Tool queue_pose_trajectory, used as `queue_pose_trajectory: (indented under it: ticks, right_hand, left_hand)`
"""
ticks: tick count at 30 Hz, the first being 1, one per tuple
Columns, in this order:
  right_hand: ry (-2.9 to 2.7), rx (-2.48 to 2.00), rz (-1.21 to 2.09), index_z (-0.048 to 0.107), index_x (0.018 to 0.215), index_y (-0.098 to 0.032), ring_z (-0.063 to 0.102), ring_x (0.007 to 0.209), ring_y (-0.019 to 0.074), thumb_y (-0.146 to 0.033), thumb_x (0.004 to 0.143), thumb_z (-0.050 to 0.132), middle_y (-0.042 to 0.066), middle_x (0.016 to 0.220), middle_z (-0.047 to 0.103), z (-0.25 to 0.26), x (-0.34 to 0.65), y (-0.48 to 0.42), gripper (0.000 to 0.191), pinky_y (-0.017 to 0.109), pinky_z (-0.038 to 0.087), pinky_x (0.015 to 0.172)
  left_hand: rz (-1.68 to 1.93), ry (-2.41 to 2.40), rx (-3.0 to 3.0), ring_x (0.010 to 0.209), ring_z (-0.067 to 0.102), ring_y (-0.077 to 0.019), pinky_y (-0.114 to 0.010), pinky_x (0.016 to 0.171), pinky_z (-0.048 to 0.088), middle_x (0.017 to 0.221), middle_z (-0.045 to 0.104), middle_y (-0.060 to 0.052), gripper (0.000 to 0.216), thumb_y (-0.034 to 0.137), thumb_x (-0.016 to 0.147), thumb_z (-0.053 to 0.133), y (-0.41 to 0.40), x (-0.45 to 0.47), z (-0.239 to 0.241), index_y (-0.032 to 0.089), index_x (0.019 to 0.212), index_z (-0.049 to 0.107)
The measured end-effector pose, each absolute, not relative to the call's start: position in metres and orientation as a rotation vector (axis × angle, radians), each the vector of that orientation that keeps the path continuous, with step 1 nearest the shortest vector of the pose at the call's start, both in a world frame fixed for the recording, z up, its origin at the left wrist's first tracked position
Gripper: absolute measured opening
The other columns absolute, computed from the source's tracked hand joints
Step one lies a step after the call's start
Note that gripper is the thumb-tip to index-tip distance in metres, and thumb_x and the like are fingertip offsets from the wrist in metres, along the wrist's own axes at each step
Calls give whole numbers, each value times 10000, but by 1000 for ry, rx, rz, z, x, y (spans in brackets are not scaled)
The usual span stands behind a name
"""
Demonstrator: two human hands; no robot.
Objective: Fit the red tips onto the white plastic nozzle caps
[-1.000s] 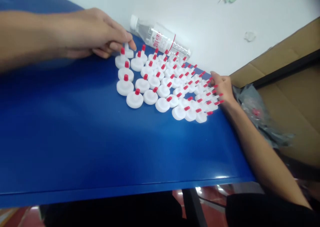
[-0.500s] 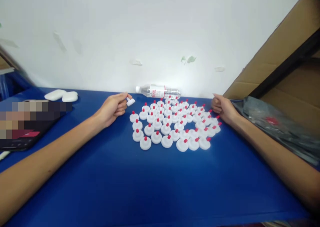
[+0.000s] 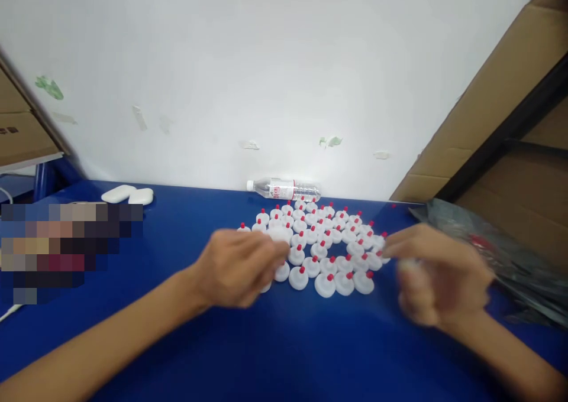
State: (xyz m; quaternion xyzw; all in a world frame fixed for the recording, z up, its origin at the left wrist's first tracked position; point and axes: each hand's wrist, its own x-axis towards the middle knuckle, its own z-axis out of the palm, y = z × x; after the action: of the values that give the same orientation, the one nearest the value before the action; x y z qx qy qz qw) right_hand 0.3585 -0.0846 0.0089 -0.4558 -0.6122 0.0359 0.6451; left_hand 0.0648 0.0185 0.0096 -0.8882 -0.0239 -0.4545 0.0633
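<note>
The left hand (image 3: pixel 239 267), just left of the frame's centre, is closed to a narrow pinch, its knuckles up and its fingertips pointing right. At those fingertips it holds a white cap (image 3: pixel 279 233), smeared by motion, above the left part of a cluster of red-tipped white caps (image 3: pixel 319 250). The cluster spreads over the middle of the frame, most of its caps flat side down with their red tips up, packed close around a small blue gap right of centre; the left hand hides some at its lower left.

The right hand (image 3: pixel 448 278), at the right of the frame, is blurred. Its fingers are bent, with a gap between index finger and thumb, and the index fingertip lies at the cluster's right edge in this view. Whether it touches a cap or holds anything, I cannot tell.

A clear bottle (image 3: pixel 281 188) lies on its side behind the cluster, white lid to the left, on the blue table (image 3: pixel 266 355). A grey plastic bag (image 3: pixel 523 278) lies at the right edge.
</note>
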Motion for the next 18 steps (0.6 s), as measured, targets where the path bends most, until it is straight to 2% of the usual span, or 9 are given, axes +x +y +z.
queue_pose_trajectory:
  ticks: [1, 2, 3, 5, 7, 9, 11, 15, 18]
  right_hand:
    - [-1560, -961, 25, 720, 789, -297, 711, 653, 212, -480, 694, 865, -8, 718, 736, 9, 347, -89, 252, 353, 570, 609]
    - [-1875, -862, -139, 752, 1025, -284, 774, 873, 249, -413, 807, 796, 37, 958, 806, 9, 337, -92, 257, 385, 611, 766]
    - [-2057, -777, -305, 709, 1209, -237, 764, 1049, 264, -403, 902, 717, 80, 1129, 798, 10, 329, -94, 349, 411, 595, 917]
    - [-2258, -740, -455, 577, 1396, -161, 656, 1308, 247, -477, 1048, 541, 143, 1357, 714, 14, 319, -95, 471, 431, 464, 1145]
    - [-2350, -763, -481, 499, 1454, -117, 544, 1436, 216, -576, 1102, 391, 170, 1443, 656, 16, 316, -94, 589, 421, 335, 1243]
    - [-2408, -747, -496, 485, 1459, -103, 491, 1479, 198, -590, 1112, 357, 169, 1441, 658, 16, 317, -94, 611, 421, 270, 1272]
    - [-2410, -716, -508, 502, 1435, -115, 515, 1459, 189, -518, 1121, 407, 148, 1398, 692, 13, 317, -94, 520, 429, 251, 1276]
    - [-2333, -676, -432, 572, 1339, -147, 666, 1278, 153, -378, 1136, 426, 92, 1273, 765, 9, 314, -93, 341, 404, 285, 1255]
    - [-2281, -664, -421, 620, 1256, -145, 736, 1127, 145, -311, 1128, 439, 77, 1143, 802, 9, 313, -92, 277, 386, 348, 1209]
  left_hand:
    - [-1326, 10, -2653, 492, 479, -109, -274, 465, 381, 635, 602, 43, 213, 110, 1012, 462, 9, 70, 7, 152, 1022, 671]
    - [-1284, 78, -2628, 491, 490, -113, -279, 441, 370, 636, 613, 40, 220, 125, 1033, 456, 0, 75, 4, 154, 1022, 675]
    - [-1258, 135, -2610, 493, 502, -112, -276, 424, 364, 633, 614, 41, 224, 128, 1032, 461, -9, 79, 2, 152, 1028, 684]
    - [-1267, 251, -2579, 469, 480, -102, -274, 385, 333, 591, 579, 54, 148, 109, 962, 560, -24, 84, -4, 156, 954, 701]
    - [-1328, 182, -2576, 442, 447, -101, -302, 363, 286, 560, 538, 72, 119, 82, 873, 654, -35, 86, -10, 193, 848, 688]
    - [-1403, 83, -2584, 456, 484, -102, -311, 373, 306, 586, 580, 75, 130, 83, 855, 690, -41, 86, -15, 209, 882, 693]
    - [-1467, 34, -2592, 506, 573, -100, -302, 400, 364, 660, 673, 65, 125, 100, 894, 692, -44, 85, -17, 209, 956, 701]
    - [-1390, 117, -2657, 588, 685, -106, -288, 419, 420, 784, 776, 21, 123, 115, 1005, 594, -41, 84, -13, 170, 1023, 702]
    - [-1404, 241, -2625, 562, 684, -120, -288, 387, 387, 749, 767, -6, 189, 123, 1046, 506, -34, 86, -9, 136, 1047, 694]
